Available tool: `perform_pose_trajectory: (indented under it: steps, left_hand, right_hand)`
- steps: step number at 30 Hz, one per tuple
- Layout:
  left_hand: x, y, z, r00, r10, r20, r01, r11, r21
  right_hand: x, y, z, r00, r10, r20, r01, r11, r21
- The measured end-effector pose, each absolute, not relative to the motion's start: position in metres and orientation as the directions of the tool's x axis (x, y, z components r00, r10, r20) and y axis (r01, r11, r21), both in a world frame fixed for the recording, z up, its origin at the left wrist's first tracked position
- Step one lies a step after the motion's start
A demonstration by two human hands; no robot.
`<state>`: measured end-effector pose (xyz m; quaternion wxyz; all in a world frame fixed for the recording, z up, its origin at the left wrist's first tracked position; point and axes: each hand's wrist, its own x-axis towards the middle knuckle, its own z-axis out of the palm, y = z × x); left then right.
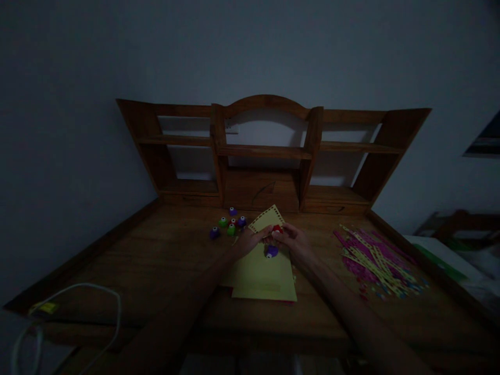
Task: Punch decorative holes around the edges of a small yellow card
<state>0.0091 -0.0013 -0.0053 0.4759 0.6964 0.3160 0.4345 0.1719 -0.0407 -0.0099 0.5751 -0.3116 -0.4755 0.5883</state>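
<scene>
On the wooden desktop (pixel 172 265), flat yellow paper sheets (pixel 261 278) are laid in front of the torso, apparently so that the work is kept within easy reach. Over them, a purple rounded piece with a white eye (pixel 272 251) is seen just below the fingers. A small red rounded piece (pixel 277 228) is pinched by the right hand (pixel 296 242), closed and probably kept close to the left for steadiness. The left hand (pixel 250 242) is curled beside the yellow card with a notched border (pixel 267 219); whether the card is gripped cannot be told. Pink and yellow strips (pixel 375 258) are heaped to the right, seemingly to be kept off the sheets.

One purple piece and one red are counted at the hands; farther left, six eyed pieces (pixel 231 229): three purple, two green, one red. The strips and stacked sheets cannot be counted.
</scene>
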Motion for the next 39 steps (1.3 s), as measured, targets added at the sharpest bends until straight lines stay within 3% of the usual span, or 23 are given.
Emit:
perform_pose_trajectory:
  steps: [39]
  left_hand:
    - [0.0082,0.0005,-0.0044,0.408,0.829,0.384,0.105,-0.46,0.882]
  right_hand:
    - [0.1767,-0.0357,-0.0126,-0.039,0.978,0.205,-0.325,0.182,-0.928]
